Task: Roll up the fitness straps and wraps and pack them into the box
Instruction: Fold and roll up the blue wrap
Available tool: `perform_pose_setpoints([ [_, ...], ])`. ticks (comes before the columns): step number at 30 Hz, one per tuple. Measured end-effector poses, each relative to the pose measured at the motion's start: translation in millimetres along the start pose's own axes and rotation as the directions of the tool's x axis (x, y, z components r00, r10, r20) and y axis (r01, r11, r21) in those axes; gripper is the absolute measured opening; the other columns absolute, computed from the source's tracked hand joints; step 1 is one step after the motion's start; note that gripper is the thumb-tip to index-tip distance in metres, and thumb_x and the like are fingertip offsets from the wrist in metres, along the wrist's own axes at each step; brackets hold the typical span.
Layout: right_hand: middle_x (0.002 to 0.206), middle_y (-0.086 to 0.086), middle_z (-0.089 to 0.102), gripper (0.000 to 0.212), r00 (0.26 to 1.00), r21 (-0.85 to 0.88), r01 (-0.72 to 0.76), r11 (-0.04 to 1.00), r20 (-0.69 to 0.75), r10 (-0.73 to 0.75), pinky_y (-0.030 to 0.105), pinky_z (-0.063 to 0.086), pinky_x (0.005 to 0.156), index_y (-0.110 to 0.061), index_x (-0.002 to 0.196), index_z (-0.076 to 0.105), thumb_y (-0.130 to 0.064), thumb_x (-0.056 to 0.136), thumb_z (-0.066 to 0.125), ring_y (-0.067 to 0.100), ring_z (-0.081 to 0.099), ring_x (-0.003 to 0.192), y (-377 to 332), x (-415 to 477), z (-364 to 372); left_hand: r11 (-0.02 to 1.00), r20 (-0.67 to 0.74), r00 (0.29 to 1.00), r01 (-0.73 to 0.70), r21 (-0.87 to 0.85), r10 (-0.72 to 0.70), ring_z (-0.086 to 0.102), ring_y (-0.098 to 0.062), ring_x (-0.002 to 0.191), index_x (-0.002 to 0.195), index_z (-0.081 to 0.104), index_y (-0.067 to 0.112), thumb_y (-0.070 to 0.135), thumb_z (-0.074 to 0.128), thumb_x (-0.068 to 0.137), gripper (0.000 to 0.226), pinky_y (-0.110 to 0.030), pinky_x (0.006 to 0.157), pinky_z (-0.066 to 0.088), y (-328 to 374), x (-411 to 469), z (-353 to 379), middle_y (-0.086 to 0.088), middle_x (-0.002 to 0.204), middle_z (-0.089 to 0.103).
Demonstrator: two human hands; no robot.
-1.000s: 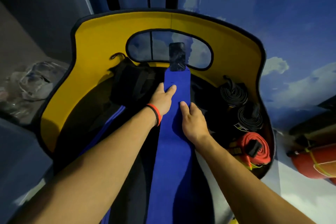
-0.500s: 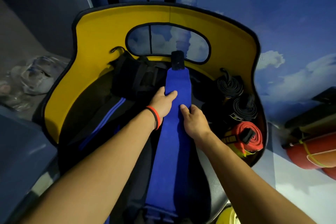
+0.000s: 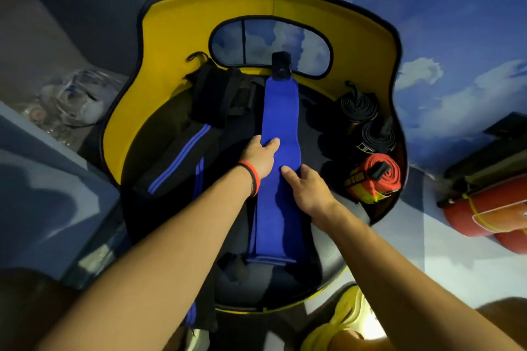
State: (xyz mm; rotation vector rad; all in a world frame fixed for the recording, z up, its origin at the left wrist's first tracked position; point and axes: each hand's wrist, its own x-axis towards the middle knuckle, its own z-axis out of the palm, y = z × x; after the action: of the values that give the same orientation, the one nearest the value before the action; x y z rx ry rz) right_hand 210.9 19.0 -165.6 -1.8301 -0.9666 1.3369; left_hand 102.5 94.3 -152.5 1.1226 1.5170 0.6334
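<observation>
step: flattening before rolling, judged | blue wrap (image 3: 281,111): unrolled lengthwise inside the box (image 3: 176,37) | hands: left hand (image 3: 258,155) and right hand (image 3: 309,188) each pinch a side edge mid-length, thumbs on top, likely to keep it straight | room: rolled straps (image 3: 379,177) hug the right wall, striped wraps (image 3: 176,157) lie left, so rolling fits only the middle lane

Indoor room: cloud-painted blue wall (image 3: 445,23), red fire extinguisher (image 3: 484,208).

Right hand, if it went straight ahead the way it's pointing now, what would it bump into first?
Probably the left hand. The right hand holds one edge of the blue wrap, pointing diagonally across it, and the left hand holds the opposite edge right in that line. Depth is hard to judge.
</observation>
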Motion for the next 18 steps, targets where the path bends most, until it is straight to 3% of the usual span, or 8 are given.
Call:
perform_pose_setpoints([
  [2, 0.105, 0.001, 0.077, 0.018, 1.000, 0.073, 0.017, 0.997, -0.005, -0.016, 0.046, 0.061, 0.091, -0.023, 0.105, 0.067, -0.038, 0.103, 0.058, 0.021, 0.075, 0.093, 2, -3, 0, 1.000, 0.045, 0.999, -0.016, 0.013, 0.015, 0.064, -0.020, 0.106, 0.127, 0.061, 0.017, 0.032, 0.055, 0.100, 0.030, -0.037, 0.096, 0.052, -13, -16, -5, 0.002, 0.119, 0.066],
  [6, 0.105, 0.002, 0.076, 0.021, 0.999, 0.061, 0.030, 0.998, -0.045, -0.027, 0.044, 0.060, 0.091, -0.019, 0.106, 0.066, -0.039, 0.103, 0.059, 0.022, 0.074, 0.094, -1, -5, 3, 0.982, 0.149, 0.989, -0.028, 0.187, 0.000, 0.060, -0.015, 0.076, 0.114, 0.064, 0.012, 0.024, 0.052, 0.102, 0.020, -0.027, 0.064, 0.049, -47, -48, -21, 0.001, 0.088, 0.065],
  [10, 0.108, 0.001, 0.069, 0.030, 0.995, 0.038, 0.001, 0.999, -0.096, 0.002, 0.042, 0.055, 0.093, -0.018, 0.112, 0.060, -0.045, 0.104, 0.051, 0.021, 0.067, 0.097, -2, -19, 11, 0.995, 0.158, 0.984, 0.077, 0.069, -0.087, 0.065, -0.024, 0.106, 0.136, 0.053, 0.023, 0.024, 0.051, 0.100, 0.036, -0.044, 0.097, 0.053, -69, -73, -12, -0.002, 0.121, 0.066],
  [12, 0.114, 0.001, 0.068, 0.026, 0.996, 0.108, -0.008, 0.994, -0.087, 0.018, 0.046, 0.054, 0.098, -0.021, 0.116, 0.057, -0.042, 0.103, 0.052, 0.023, 0.067, 0.103, 1, -29, 16, 0.994, 0.063, 0.993, 0.098, -0.037, -0.095, 0.066, -0.028, 0.105, 0.134, 0.056, 0.022, 0.020, 0.049, 0.098, 0.037, -0.047, 0.097, 0.054, -70, -76, -6, -0.006, 0.122, 0.067],
  [15, 0.121, 0.002, 0.067, 0.021, 0.998, 0.054, 0.006, 0.999, -0.062, -0.002, 0.044, 0.051, 0.100, -0.021, 0.121, 0.055, -0.033, 0.104, 0.050, 0.023, 0.065, 0.107, 11, -52, 18, 0.983, 0.016, 0.995, 0.097, -0.155, -0.096, 0.067, -0.033, 0.102, 0.120, 0.064, 0.014, 0.006, 0.045, 0.098, 0.030, -0.045, 0.094, 0.055, -63, -73, -2, -0.011, 0.114, 0.070],
  [18, 0.131, 0.003, 0.062, 0.036, 0.999, -0.038, 0.031, 0.999, 0.011, -0.030, 0.038, 0.051, 0.100, -0.019, 0.133, 0.047, -0.032, 0.101, 0.059, 0.022, 0.063, 0.112, 27, -69, 12, 0.984, 0.024, 0.996, 0.084, -0.159, -0.081, 0.066, -0.033, 0.097, 0.114, 0.064, 0.012, 0.000, 0.043, 0.099, 0.029, -0.040, 0.085, 0.055, -58, -77, -2, -0.014, 0.109, 0.069],
])
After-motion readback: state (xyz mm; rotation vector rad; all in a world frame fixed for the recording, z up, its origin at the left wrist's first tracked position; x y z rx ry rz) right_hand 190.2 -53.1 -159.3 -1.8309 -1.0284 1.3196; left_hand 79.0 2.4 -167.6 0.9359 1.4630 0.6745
